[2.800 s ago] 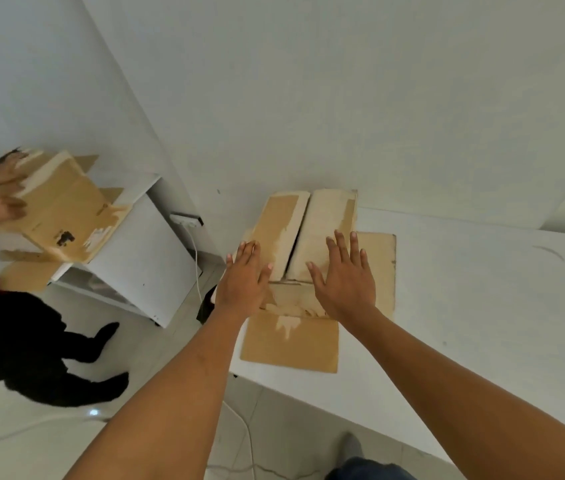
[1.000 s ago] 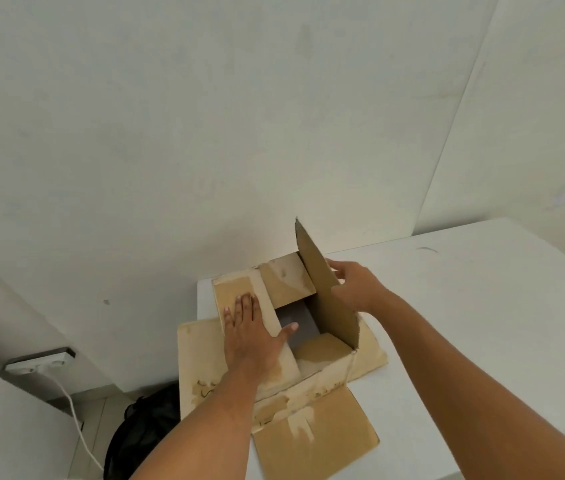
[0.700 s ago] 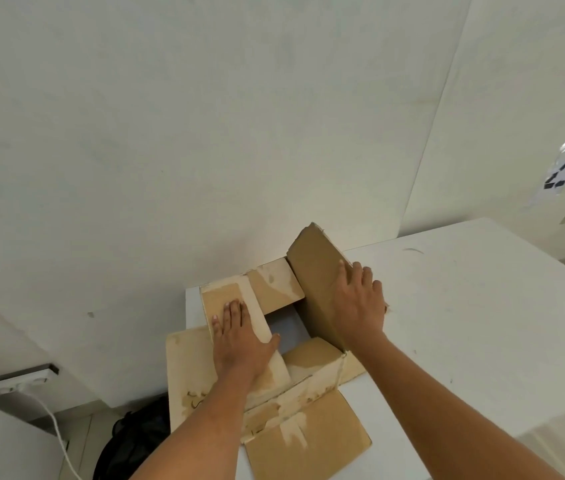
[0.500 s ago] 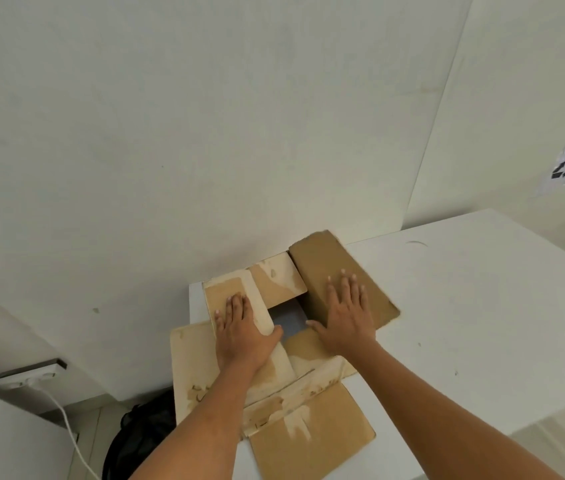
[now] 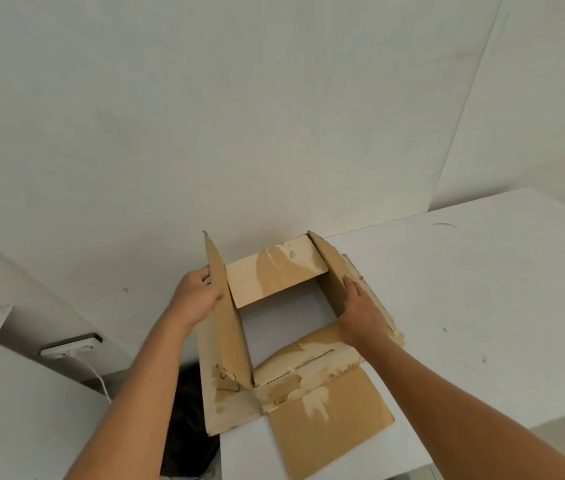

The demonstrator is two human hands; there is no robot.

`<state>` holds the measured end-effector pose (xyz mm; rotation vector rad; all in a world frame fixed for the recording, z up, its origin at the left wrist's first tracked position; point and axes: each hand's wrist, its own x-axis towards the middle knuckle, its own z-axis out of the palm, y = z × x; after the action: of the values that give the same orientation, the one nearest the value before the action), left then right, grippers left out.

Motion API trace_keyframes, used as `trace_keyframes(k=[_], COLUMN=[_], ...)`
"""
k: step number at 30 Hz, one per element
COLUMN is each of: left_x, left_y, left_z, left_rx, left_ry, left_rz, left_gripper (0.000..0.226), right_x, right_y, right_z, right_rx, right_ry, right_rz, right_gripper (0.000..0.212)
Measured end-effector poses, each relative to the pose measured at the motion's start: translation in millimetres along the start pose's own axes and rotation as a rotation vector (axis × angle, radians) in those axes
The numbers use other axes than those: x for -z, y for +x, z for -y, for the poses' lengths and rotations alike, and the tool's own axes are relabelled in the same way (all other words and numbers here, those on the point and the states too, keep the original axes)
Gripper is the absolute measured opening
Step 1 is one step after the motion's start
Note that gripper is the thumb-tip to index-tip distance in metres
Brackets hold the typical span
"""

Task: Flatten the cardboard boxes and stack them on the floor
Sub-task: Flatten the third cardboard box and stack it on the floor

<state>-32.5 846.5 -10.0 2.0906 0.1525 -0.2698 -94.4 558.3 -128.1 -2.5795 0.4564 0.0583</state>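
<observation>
The left grip (image 5: 198, 299) clasps the top edge of the cardboard box (image 5: 322, 431), fingers curled round its upright left panel (image 5: 229, 334). The right grip (image 5: 360, 315) is released, straight fingers laid flat against the inner face of the leaning right panel (image 5: 331, 282). Between the two, the box stands open with the white table (image 5: 464, 306) showing through it. A far flap (image 5: 274, 275) slopes inward and a near flap lies flat toward the table's near edge. The box sits at the table's left end, against the wall (image 5: 274, 133). Down on the left are a wall socket (image 5: 70, 346), a white cable (image 5: 99, 379) and a dark bag (image 5: 187, 427).
</observation>
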Motion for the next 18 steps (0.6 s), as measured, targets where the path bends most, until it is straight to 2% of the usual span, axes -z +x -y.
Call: trace_keyframes(k=[2,5,9,11,13,18], left_x=[10.5,-2.0,-40.8,-60.9,-80.1,-103.1], left_y=[3.3,-0.2,0.0,4.0,5.9,1.4], left_z=[12.2,37.3,75.2,83.8,84.6,81.8], left_rx=[0.102,0.16,0.131,0.121,0.125,0.179], left_ry=[0.126,0.488,0.765,0.703,0.455,0.041], left_rz=[-0.162,-0.352,-0.252,-0.181,-0.127,-0.234], left_gripper=[0.043,0.078,0.081,0.078,0.071,0.053], right_x=[-1.2,-2.0,-2.4,-2.3,-2.4,-2.6], right_y=[0.7,0.2,-1.0,-1.2,-1.8,-3.2], right_z=[-0.2,0.0,1.0,1.7,1.6,3.1], right_rx=[-0.006,-0.016,-0.011,-0.009,-0.012,-0.01], right_ry=[0.01,0.041,0.045,0.046,0.04,-0.003], right_rz=[-0.002,-0.017,-0.018,-0.021,-0.021,-0.011], right_gripper=[0.085,0.088,0.088,0.086,0.086,0.079])
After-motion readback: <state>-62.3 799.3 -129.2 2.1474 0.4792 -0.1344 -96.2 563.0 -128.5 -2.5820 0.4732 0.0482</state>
